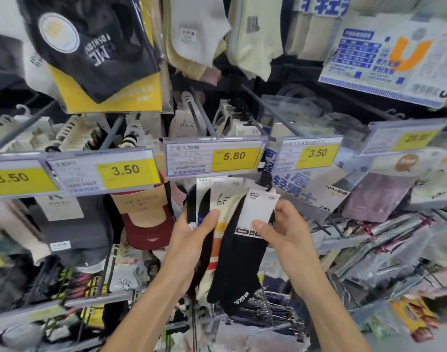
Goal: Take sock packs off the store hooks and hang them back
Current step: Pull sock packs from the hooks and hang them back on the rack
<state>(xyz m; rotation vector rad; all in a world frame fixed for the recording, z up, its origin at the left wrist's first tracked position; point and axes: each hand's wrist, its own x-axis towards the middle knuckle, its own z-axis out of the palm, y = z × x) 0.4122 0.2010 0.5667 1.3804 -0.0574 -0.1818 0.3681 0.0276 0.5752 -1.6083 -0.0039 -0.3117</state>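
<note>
A black sock pack (239, 265) with a white card label hangs at the centre, under the 5.80 price tag (214, 156). My right hand (284, 231) pinches its white card, thumb on the front. Just behind and to the left are a cream sock pack with orange stripes (223, 219) and another black pack. My left hand (195, 236) grips these, thumb across the front. A black plastic hanger (264, 181) tops the front pack, right below the price rail. The hook's tip is hidden behind the tag.
Rows of store hooks (199, 115) carry sock packs all around. Price tags reading 3.50 (126, 170) line the rail. A dark red sock pack (147, 222) hangs to the left, bagged packs (380, 199) to the right. More packs fill the racks below.
</note>
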